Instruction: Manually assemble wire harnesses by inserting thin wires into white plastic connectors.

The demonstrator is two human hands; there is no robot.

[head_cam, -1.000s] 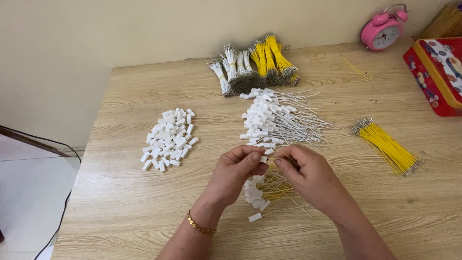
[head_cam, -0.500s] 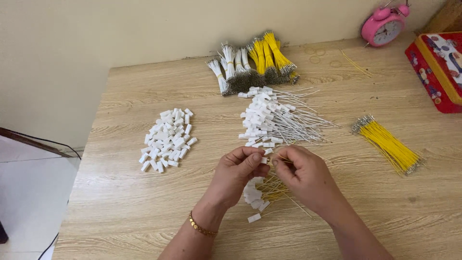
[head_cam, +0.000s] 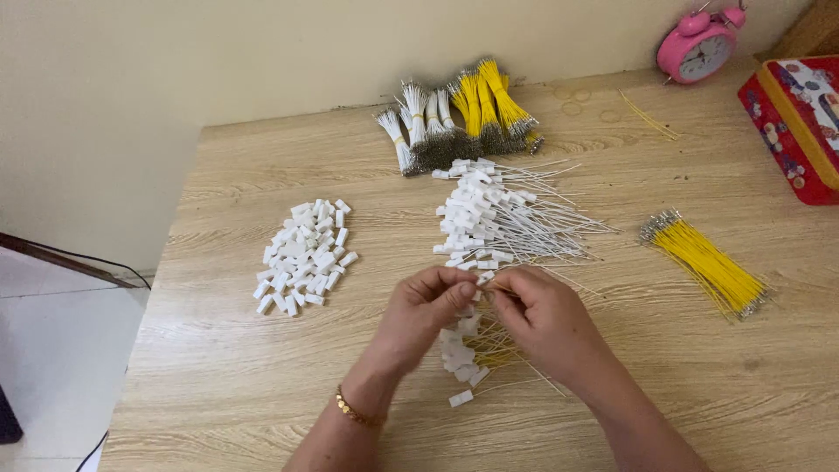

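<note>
Both hands [head_cam: 485, 308] pinched around small white connector [head_cam: 481, 280].

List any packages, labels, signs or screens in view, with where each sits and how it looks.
Box: far right edge of the table, cut off by the frame; rectangular, red with yellow trim and a patterned lid.
Alarm clock: far right corner by the wall; round, pink, white dial.

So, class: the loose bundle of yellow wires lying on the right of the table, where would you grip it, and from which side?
Probably pinch the bundle of yellow wires across its yellow middle, coming from above. It lies flat and slanted on the table; both ends splay into metal tips, so the middle looks tightest.
</note>
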